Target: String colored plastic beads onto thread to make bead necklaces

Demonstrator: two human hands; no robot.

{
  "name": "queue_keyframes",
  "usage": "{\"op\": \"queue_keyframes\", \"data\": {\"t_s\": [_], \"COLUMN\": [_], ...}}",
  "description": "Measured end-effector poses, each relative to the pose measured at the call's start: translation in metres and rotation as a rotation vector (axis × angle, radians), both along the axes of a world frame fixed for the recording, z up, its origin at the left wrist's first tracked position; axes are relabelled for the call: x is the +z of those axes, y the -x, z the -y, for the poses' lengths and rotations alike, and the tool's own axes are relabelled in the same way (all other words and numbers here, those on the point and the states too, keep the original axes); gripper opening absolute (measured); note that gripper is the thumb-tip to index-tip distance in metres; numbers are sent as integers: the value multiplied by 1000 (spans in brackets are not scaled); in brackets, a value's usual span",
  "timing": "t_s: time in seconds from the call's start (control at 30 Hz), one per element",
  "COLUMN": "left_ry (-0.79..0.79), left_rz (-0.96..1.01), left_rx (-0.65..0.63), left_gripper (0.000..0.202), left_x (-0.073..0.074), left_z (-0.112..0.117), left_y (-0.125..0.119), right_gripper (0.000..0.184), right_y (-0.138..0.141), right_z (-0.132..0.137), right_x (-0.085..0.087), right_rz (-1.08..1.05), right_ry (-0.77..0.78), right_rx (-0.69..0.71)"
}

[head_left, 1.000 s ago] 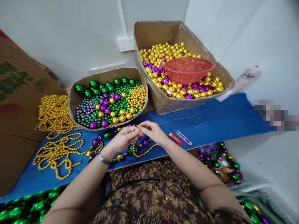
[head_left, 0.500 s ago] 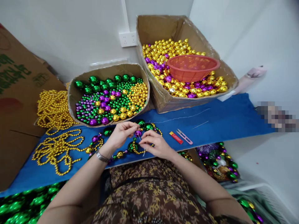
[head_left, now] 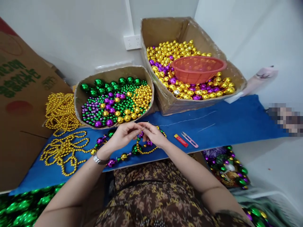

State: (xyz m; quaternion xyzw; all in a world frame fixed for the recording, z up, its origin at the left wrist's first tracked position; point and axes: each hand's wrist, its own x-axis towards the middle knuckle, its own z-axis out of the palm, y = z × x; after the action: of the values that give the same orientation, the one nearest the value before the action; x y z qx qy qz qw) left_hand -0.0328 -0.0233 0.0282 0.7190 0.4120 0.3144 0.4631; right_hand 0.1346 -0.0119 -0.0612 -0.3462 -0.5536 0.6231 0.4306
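Note:
My left hand [head_left: 126,135] and my right hand [head_left: 153,135] meet above the blue cloth, both with pinched fingertips. Between them is a thin pale thread [head_left: 146,125], partly hidden by the fingers. Just below lies a garland [head_left: 124,156] of gold, purple and green beads, with a loop of small gold beads [head_left: 148,152] under my right hand. To the right rest pink thread snips [head_left: 190,140] and a small red-and-yellow item [head_left: 181,140] whose kind I cannot make out. Gold bead strands [head_left: 63,149] are spread on the left.
Behind my hands stand a cardboard box [head_left: 78,108] of mixed beads and a larger box [head_left: 170,107] of gold and purple balls, with a red plastic basket [head_left: 199,71] inside. A loose thread [head_left: 184,120] lies on the blue cloth [head_left: 239,123]. Green balls [head_left: 26,208] fill the lower left.
My right hand has moved up and in, so its fingertips now meet those of my left hand. The view has shifted slightly, and the things on the cloth appear unmoved.

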Motion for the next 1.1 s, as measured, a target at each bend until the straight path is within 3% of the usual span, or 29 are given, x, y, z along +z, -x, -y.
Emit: {"op": "queue_keyframes", "data": {"t_s": [0.1, 0.17, 0.4, 0.6, 0.73, 1.0, 1.1], "left_ry": [-25, -38, -128, -469, -508, -458, -302], "left_rz": [-30, -54, -119, -282, -277, -270, -250], "left_rx": [-20, -31, -88, -7, 73, 293, 433], "left_gripper": [16, 16, 19, 20, 19, 11, 20], "left_x": [2, 3, 7, -1, -11, -11, -14], "left_z": [1, 1, 0, 0, 0, -1, -3], "left_y": [2, 2, 2, 4, 0, 2, 14], "right_gripper": [32, 30, 35, 39, 42, 31, 27], "right_y": [-7, -10, -2, -5, -5, -26, -49], "right_z": [-4, -5, 4, 7, 7, 13, 17], "right_x": [-4, -4, 10, 17, 19, 27, 24], "right_rz": [68, 92, -80, -187, -165, -38, -124], "right_ry": [-82, -103, -8, 188, 233, 35, 96], "right_rx": [-281, -333, 116, 188, 267, -10, -89]}}
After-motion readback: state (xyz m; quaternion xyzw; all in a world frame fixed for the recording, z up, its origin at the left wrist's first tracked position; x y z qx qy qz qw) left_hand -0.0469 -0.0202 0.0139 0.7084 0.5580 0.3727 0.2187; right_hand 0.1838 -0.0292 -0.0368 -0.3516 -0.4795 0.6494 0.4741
